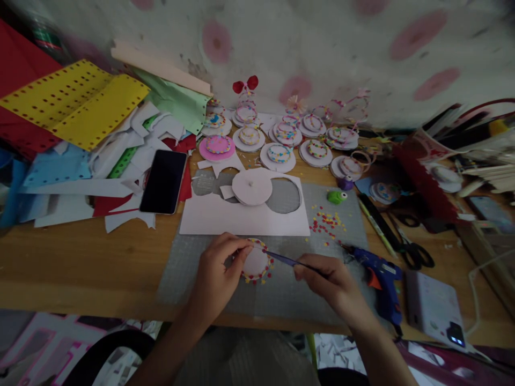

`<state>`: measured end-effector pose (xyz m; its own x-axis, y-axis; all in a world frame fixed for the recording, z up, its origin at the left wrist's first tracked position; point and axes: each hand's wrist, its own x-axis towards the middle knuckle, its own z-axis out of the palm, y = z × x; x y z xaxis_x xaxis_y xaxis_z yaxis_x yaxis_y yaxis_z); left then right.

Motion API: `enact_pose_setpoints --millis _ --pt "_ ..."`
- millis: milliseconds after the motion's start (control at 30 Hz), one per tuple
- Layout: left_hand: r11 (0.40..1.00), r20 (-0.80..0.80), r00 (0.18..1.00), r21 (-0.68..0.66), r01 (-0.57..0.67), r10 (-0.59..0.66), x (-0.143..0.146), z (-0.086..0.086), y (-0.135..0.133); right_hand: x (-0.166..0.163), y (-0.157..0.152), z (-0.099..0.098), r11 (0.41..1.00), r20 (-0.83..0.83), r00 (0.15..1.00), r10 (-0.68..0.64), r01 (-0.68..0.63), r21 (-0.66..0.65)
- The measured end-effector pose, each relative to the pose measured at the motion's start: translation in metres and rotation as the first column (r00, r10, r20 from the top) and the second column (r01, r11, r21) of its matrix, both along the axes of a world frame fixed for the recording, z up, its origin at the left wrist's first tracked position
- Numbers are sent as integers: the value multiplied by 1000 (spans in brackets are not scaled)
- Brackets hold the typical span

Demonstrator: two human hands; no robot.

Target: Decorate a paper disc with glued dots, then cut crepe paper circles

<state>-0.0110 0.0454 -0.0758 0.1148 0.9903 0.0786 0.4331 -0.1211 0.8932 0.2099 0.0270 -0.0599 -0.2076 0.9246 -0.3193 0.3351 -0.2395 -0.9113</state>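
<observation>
My left hand [221, 268] is closed in a pinch over the upper left edge of a small white paper disc [255, 262]. What sits between its fingertips is too small to make out. Red and yellow bits ring the disc's rim, with some lying just outside it. In my right hand [328, 279] is a pair of dark tweezers [284, 259], its tip pointing left, close to my left fingertips and over the disc's upper edge. Loose red and yellow confetti pieces [325, 222] lie scattered on the grey cutting mat [193, 268], up and to the right.
Behind the disc lie a cut white sheet [241, 222] and a round white piece [252, 186]. Several decorated paper discs [278, 155] stand along the wall. A phone [163, 181] and paper scraps are left; a glue gun [380, 279], scissors [414, 252] and white device [434, 308] are right.
</observation>
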Motion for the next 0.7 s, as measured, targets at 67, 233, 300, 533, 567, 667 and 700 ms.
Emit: enact_pose_setpoints --millis 67,233,300,533,567,667,700 --pt "1000 -3 1000 -9 6 -6 0 1 0 4 0 -3 999 -24 1000 -17 16 -42" --pt "1000 5 1000 -8 11 -11 0 2 1 9 0 -7 997 -28 999 -28 26 -67" --pt "1000 9 1000 -11 13 -13 0 1 1 9 1 -5 997 -28 999 -25 23 -69" --pt "1000 12 1000 -11 18 -18 0 0 0 4 0 -6 989 -87 995 -43 30 -142" --pt "1000 13 1000 -9 18 -18 0 0 0 4 0 -7 985 -111 992 -55 36 -169" --pt "1000 16 1000 -10 18 -18 0 -1 -1 5 -2 -12 963 -220 969 -112 52 -263" --pt "1000 17 1000 -15 17 -17 0 -1 -1 5 -2 -14 957 -253 958 -132 56 -286"
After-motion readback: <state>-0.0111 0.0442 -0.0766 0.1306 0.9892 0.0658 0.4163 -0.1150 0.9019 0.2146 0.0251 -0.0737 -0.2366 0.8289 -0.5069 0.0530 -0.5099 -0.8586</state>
